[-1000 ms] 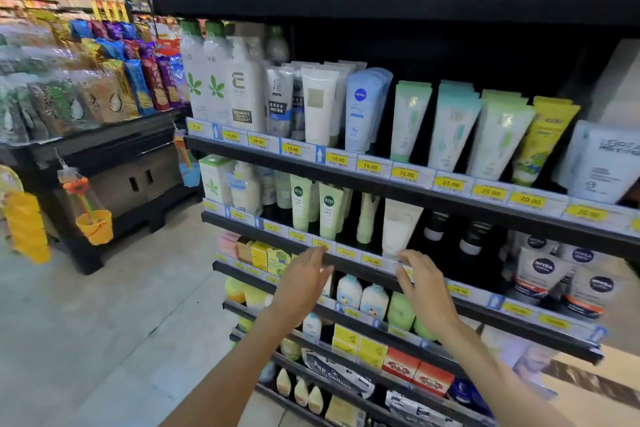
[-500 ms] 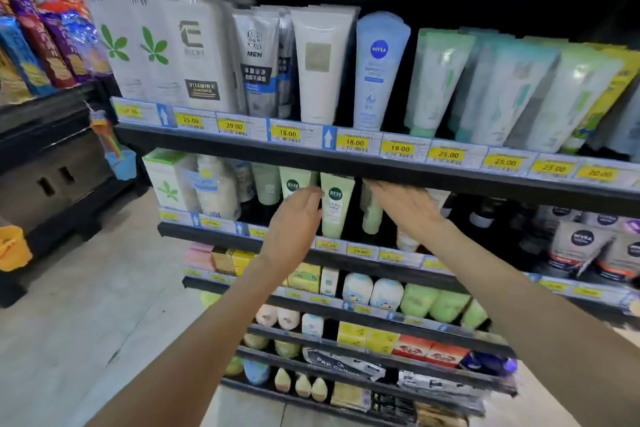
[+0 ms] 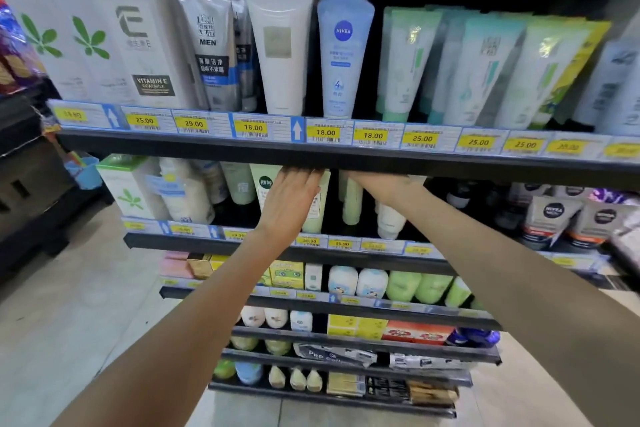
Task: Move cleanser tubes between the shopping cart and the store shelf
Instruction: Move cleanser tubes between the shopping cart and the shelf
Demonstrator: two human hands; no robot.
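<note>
Store shelf (image 3: 346, 163) stocked with cleanser tubes (image 3: 313, 204)
Left hand (image 3: 289, 204) lies flat, fingers straight, on a pale green tube; right hand (image 3: 381, 184) reaches under the shelf edge, fingers hidden, grip unclear

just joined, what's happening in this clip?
A person is at a store shelf of cleanser tubes, reaching with both bare hands into the second shelf, under the edge of the shelf above. The left hand is flat, fingers straight, against a pale green tube. The right hand is further in, its fingers hidden by the upper shelf edge, so I can't tell whether it grips anything. No tube is clearly lifted yet. No shopping cart is in view.
</note>
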